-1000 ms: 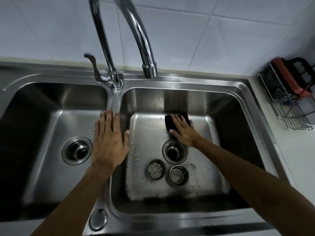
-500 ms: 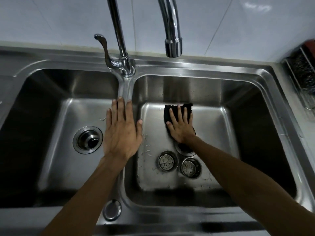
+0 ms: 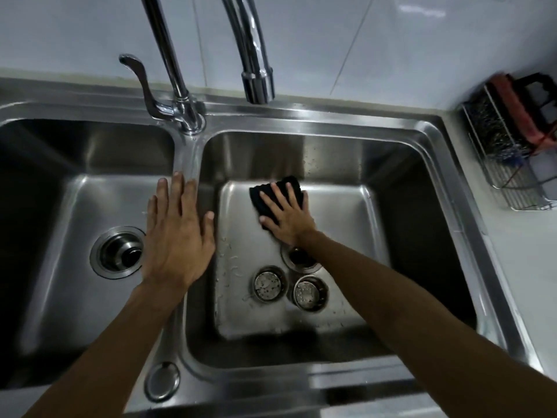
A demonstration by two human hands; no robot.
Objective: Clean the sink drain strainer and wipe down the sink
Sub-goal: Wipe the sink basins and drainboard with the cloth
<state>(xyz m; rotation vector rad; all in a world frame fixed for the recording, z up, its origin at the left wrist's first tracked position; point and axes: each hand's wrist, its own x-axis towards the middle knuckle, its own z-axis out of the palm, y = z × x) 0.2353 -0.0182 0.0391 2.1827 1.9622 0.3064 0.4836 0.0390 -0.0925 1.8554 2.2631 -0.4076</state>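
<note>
A black cloth (image 3: 275,196) is pressed flat under the spread right hand (image 3: 286,217) at the back of the sink (image 3: 407,176); left hand (image 3: 177,236) flat on divider. Strainers (image 3: 269,283) should be skirted, even pressure kept.

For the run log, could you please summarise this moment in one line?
wiping right basin | right hand presses black cloth | left hand flat on divider | two strainers loose

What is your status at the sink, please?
Left hand flat over divider, holding nothing. Right hand presses cloth on right basin floor. Left strainer, right strainer loose beside uncovered drain, close by right wrist.
</note>
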